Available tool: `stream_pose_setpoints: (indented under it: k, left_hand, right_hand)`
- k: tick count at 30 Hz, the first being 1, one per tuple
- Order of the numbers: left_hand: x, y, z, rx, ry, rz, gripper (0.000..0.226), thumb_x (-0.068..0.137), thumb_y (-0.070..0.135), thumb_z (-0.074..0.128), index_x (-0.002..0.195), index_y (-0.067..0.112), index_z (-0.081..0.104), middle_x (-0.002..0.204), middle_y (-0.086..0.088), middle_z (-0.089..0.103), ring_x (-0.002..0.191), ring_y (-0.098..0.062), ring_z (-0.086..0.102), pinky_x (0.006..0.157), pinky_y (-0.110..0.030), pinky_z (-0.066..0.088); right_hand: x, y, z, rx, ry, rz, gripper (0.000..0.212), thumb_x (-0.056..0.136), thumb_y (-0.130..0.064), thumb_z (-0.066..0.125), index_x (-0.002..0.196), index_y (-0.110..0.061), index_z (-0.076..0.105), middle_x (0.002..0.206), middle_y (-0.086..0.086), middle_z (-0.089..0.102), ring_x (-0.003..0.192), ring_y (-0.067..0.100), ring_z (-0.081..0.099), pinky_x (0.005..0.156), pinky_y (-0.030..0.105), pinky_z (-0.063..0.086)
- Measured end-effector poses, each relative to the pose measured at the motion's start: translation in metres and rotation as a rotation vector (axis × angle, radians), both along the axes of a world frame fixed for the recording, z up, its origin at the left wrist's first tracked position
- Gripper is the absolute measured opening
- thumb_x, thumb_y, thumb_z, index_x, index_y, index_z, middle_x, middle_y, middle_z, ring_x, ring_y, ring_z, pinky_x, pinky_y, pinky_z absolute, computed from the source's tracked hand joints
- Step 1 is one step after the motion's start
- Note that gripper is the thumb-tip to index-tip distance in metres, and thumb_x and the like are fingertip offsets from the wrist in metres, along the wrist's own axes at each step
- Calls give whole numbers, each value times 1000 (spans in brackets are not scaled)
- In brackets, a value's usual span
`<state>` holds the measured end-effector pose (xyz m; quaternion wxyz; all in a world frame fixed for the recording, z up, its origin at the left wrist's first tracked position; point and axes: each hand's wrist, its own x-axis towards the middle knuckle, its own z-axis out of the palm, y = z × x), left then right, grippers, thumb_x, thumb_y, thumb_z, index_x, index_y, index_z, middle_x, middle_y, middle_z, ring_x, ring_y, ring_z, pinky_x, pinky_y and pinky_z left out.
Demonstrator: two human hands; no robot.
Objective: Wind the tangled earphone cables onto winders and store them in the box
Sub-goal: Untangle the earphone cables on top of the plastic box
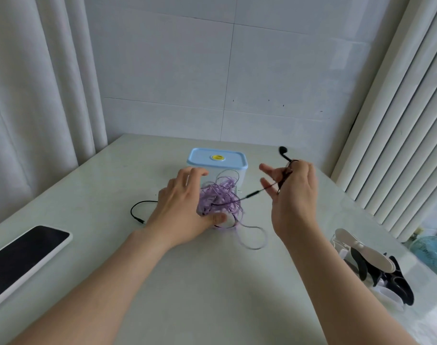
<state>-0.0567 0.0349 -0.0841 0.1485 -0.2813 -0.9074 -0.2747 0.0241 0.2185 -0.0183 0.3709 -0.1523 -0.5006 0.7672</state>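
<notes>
left hand point(180, 207): in the middle of the frame. its fingers and thumb curl round the purple cable point(220, 197). it holds the messy heap down so it will not slide.
right hand point(294, 200): right of the middle, lifted up. it pinches the black cable point(252, 194) near the bud point(283, 149), and its other fingers are spread out. i think it wants to pull the black cable free.
black cable: it runs tight from the right hand into the heap. it comes out on the left, and its plug point(138, 218) lies on the table point(212, 295).
purple cable: a messy ball just in front of the box point(217, 161). one loop lies loose below it.
box: upper middle, behind the heap. its blue lid point(216, 158) is on, so it must come off before anything goes in.
winders point(376, 267): lower right, black and white, not touched yet.
phone point(26, 255): lower left, well apart.
step: getting the two cables apart. no winding yet, i think.
watch out: a hard pull may make the knots tighter.
</notes>
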Motion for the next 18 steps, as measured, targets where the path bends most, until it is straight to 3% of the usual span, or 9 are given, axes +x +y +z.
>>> stream_pose_setpoints:
  k: [2, 3, 4, 6, 9, 13, 16, 18]
  left_hand:
    - [-3, -5, 0, -17, -30, -48, 94, 74, 86, 62, 148, 35, 34, 146, 8, 40, 133, -20, 48, 110, -44, 38]
    - [-5, -7, -2, -39, -35, -76, 88, 77, 86, 59, 146, 37, 37, 143, 10, 44, 130, -17, 52, 109, -43, 39]
    - [-6, -8, -3, -50, -47, -110, 83, 78, 87, 57, 144, 39, 40, 139, 12, 47, 127, -15, 55, 108, -43, 41]
    - [-7, -10, -5, -47, -88, -179, 81, 76, 90, 57, 140, 43, 43, 130, 14, 51, 119, -10, 57, 105, -43, 46]
    - [-9, -10, -5, -68, -96, -183, 77, 72, 84, 65, 132, 38, 51, 122, 16, 55, 113, -9, 59, 98, -42, 50]
    - [-11, -13, -2, -96, -44, -104, 59, 72, 75, 76, 113, 38, 54, 114, 16, 59, 106, -11, 61, 89, -39, 51]
    - [-11, -14, 1, -103, 51, -58, 48, 72, 79, 62, 91, 35, 55, 89, 19, 59, 91, -15, 59, 81, -36, 47]
    - [-8, -14, 4, -92, 102, -32, 40, 72, 70, 61, 77, 32, 50, 74, 17, 56, 82, -19, 54, 78, -36, 43]
  right_hand:
    - [0, 5, 2, -122, 15, 25, 14, 106, -16, 31, 102, -15, 44, 75, 6, 40, 64, 30, 73, 61, 41, 61]
    - [-1, 8, 0, -92, -27, 6, 12, 105, -17, 31, 101, -18, 43, 77, 5, 40, 50, 25, 63, 48, 32, 51]
    - [-1, 10, -2, -8, -79, -31, 10, 105, -17, 33, 102, -20, 42, 77, 5, 41, 45, 19, 51, 44, 27, 40]
    - [-1, 11, -8, 244, -153, -124, 17, 101, -15, 37, 110, -28, 43, 73, 2, 46, 51, 17, 43, 50, 32, 37]
    - [2, 6, -11, 616, -195, -196, 38, 94, -8, 35, 119, -32, 49, 69, 1, 50, 61, 13, 47, 64, 34, 41]
    - [-2, 7, -15, 908, -318, -186, 36, 95, -6, 42, 108, -25, 69, 102, 1, 51, 94, 3, 48, 76, 5, 32]
    - [-8, 14, -26, 1088, -490, -180, 39, 95, 0, 42, 100, -19, 76, 98, -5, 42, 107, 22, 40, 91, 23, 30]
    - [-10, 21, -32, 1206, -646, -135, 40, 91, 5, 45, 102, -17, 77, 94, -6, 39, 109, 29, 42, 94, 32, 34]
